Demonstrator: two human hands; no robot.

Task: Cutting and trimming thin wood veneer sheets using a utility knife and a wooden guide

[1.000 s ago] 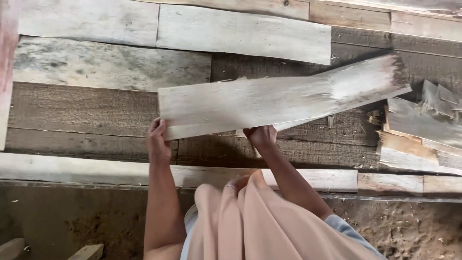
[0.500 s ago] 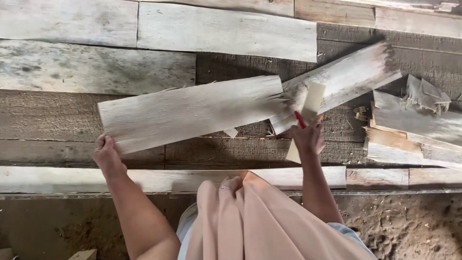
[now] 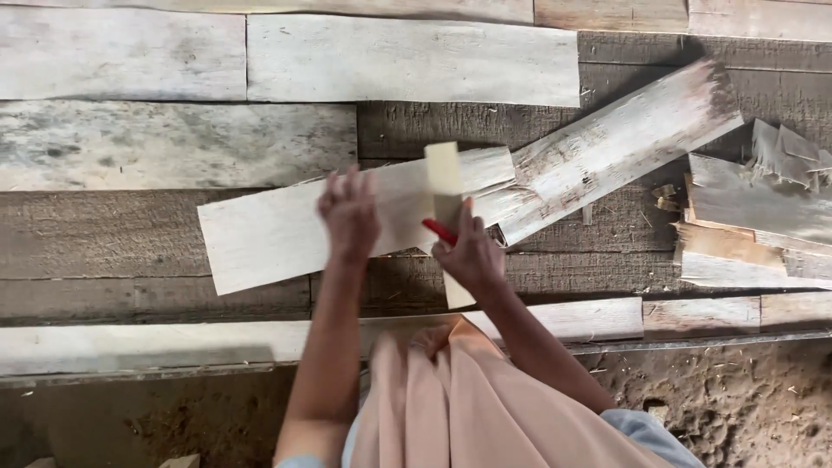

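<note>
Two hands are raised over a pale veneer sheet lying on the grey plank floor. The right hand is clenched around a narrow wood strip and a red thing. The left hand, fingers loose, holds nothing. Another broken sheet lies just to the right.

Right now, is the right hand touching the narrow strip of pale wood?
Touching. The head view shows the right hand wrapped around the narrow wood strip, which sticks out above and below the fingers.
</note>
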